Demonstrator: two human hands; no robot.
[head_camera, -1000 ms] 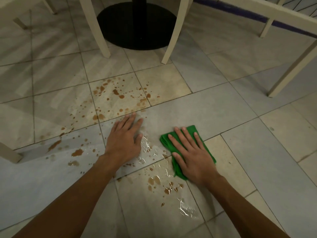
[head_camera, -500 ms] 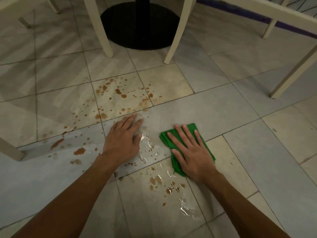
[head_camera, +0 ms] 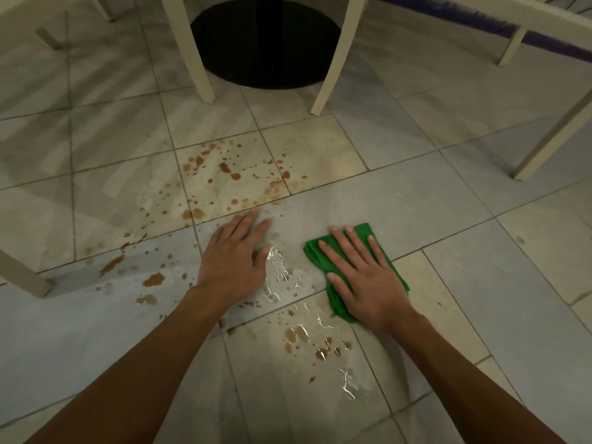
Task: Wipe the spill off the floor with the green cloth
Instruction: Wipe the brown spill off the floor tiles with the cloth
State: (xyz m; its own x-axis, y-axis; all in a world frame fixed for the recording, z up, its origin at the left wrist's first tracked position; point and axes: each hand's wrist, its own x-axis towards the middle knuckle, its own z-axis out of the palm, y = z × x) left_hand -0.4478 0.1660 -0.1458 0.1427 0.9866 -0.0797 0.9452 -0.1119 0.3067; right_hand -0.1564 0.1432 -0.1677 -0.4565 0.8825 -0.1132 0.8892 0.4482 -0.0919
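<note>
Right hand [head_camera: 368, 283], fingers straight and slightly spread, pressed flat on the folded green cloth [head_camera: 314, 253] just right of frame centre on the tiled floor [head_camera: 480, 283]; it grips nothing. Left hand [head_camera: 234, 261], likewise flat with fingers extended, rests on wet tile just left of centre, apart from the cloth. Brown spill [head_camera: 224, 168] lies in scattered drops above and left of the left hand and in small puddles below both hands; white chair legs [head_camera: 333, 52] and a black table base [head_camera: 266, 43] occupy the upper frame.

Dim, warm light; wet-floor glare
</note>
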